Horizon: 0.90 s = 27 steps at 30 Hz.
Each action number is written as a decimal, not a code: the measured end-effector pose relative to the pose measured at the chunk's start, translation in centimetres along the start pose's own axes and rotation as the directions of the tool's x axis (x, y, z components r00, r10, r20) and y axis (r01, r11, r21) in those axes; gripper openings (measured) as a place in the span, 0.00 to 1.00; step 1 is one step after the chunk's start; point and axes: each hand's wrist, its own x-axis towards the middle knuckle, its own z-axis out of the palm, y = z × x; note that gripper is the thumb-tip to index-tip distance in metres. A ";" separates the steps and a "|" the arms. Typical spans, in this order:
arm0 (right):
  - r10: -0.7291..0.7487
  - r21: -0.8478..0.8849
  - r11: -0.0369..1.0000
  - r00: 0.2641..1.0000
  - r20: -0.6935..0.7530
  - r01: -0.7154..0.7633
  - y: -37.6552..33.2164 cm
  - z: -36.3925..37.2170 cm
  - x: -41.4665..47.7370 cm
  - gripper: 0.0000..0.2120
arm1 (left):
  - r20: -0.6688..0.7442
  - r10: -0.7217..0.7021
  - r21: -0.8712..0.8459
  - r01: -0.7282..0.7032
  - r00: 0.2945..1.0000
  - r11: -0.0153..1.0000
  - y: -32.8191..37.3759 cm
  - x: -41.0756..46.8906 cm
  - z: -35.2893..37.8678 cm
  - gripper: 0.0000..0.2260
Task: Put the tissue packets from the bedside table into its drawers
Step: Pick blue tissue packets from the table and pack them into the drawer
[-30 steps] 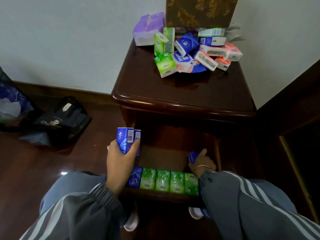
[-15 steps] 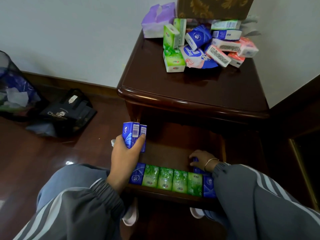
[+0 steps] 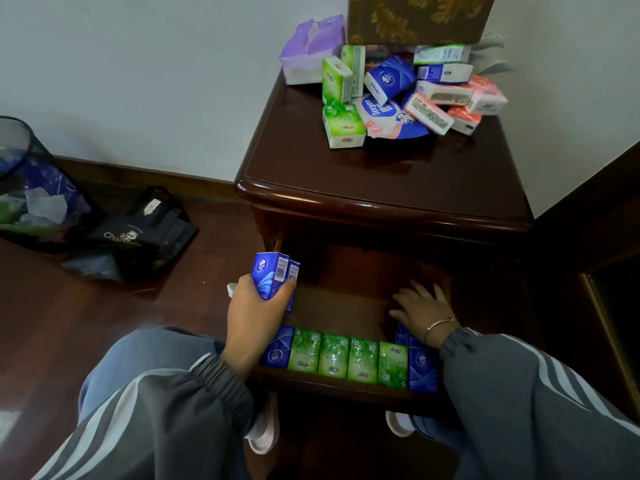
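Two blue packets [image 3: 275,280] are counted in the left hand [image 3: 256,313], six packets [image 3: 349,358] in a row along the front edge of the open drawer [image 3: 339,310], and roughly a dozen in the pile [image 3: 391,95] at the back right corner of the bedside table [image 3: 381,174]. The row is made up, from left to right, of one blue packet, four green ones and one blue one, all standing side by side and touching. One further blue packet [image 3: 403,337] is partly seen just behind the row's right end. The pile is mixed: a purple soft pack, green, blue and pink-and-white packets, lying at various angles. The two blue packets are gripped upright at the drawer's left edge, with the left hand's thumb and fingers curled round them. The right hand [image 3: 420,306] is held flat and released inside the drawer near its right edge, fingers spread, nothing grasped; its wrist lies over the partly hidden blue packet.
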 end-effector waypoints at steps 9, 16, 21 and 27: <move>0.564 0.599 0.723 0.795 -0.224 -0.344 1.0 -1.3 -4.8 0.34 | 0.155 0.068 0.241 -0.105 0.986 0.965 -1.0 -0.7 3.2 0.19; 0.556 0.737 0.442 0.801 0.222 -0.511 1.7 -0.4 -4.4 0.18 | 0.149 0.143 0.471 -0.198 0.978 0.860 -1.3 0.1 6.4 0.24; 0.538 0.719 0.491 0.821 0.194 -0.491 2.1 0.2 -4.0 0.14 | 0.143 0.114 0.601 -0.178 0.983 0.779 -1.9 2.5 7.9 0.25; 0.526 0.687 0.539 0.832 0.177 -0.487 2.4 0.6 -3.7 0.14 | 0.225 -0.026 0.777 -0.163 0.974 0.607 -3.8 3.9 9.6 0.31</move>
